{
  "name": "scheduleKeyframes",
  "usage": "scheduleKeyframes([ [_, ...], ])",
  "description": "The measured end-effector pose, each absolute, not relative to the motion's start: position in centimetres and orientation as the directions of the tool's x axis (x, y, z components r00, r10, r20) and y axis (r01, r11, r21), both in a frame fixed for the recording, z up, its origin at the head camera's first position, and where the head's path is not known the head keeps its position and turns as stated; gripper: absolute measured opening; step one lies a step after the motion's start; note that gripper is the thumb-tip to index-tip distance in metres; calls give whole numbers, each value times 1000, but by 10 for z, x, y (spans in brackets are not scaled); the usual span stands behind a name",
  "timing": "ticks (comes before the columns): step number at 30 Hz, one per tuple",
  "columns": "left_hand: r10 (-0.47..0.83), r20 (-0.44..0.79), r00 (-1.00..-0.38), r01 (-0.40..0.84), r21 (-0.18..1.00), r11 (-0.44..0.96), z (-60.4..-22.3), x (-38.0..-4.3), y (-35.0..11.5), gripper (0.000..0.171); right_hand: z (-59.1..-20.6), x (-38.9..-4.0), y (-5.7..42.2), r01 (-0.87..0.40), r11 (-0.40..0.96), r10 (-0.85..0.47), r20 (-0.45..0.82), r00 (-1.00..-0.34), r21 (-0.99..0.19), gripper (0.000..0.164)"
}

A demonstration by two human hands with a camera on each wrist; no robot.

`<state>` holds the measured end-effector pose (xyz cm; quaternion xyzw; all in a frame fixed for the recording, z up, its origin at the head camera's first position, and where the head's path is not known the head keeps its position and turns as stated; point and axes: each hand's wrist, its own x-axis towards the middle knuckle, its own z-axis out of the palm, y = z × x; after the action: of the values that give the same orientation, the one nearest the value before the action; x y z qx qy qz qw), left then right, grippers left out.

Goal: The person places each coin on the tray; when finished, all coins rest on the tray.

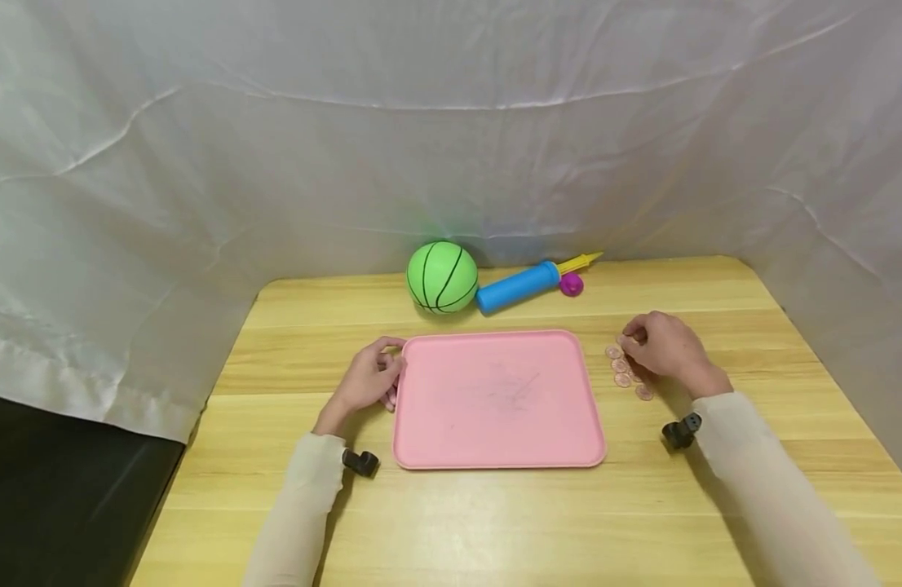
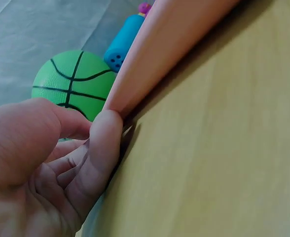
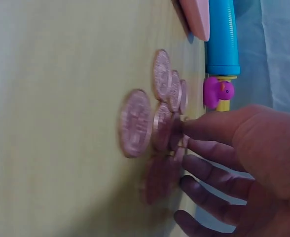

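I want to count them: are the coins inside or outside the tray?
Outside: the head view shows the coins on the table, beside the tray.

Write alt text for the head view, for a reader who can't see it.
A person's right hand touches copper-coloured coins on a wooden table, right of a flat pink tray whose left edge the left hand touches. Behind the tray lie a green ball, a blue pump with a yellow tip and a small purple toy.

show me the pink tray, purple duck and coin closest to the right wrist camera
Pink rectangular tray (image 1: 498, 401): head view, on its flat inside.
Round copper-coloured coin (image 3: 136, 123): right wrist view, on its face.
Purple toy duck (image 3: 211, 93): right wrist view, on its body.
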<state>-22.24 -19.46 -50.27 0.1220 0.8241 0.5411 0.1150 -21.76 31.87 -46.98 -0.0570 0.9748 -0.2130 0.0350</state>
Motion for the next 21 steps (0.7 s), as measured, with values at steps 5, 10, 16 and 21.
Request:
scheduleKeyframes([
  [5, 335, -42, -941, 88, 927, 364, -508, -221, -190, 46, -463, -222, 322, -102, 915, -155, -106, -982, -391, 31],
  [10, 394, -51, -918, 83, 945, 316, -509, -222, -190, 49, -456, -226, 327, -70, 909, -153, -173, -973, -411, 30],
  [16, 455, -107, -884, 42, 951, 305, -509, -224, -199, 43, -456, -229, 325, -37, 892, -136, -189, -972, -451, 24],
  [21, 448, -132, -884, 13, 952, 306, -507, -223, -204, 47, -458, -229, 318, -37, 866, -117, -130, -985, -498, 18],
])
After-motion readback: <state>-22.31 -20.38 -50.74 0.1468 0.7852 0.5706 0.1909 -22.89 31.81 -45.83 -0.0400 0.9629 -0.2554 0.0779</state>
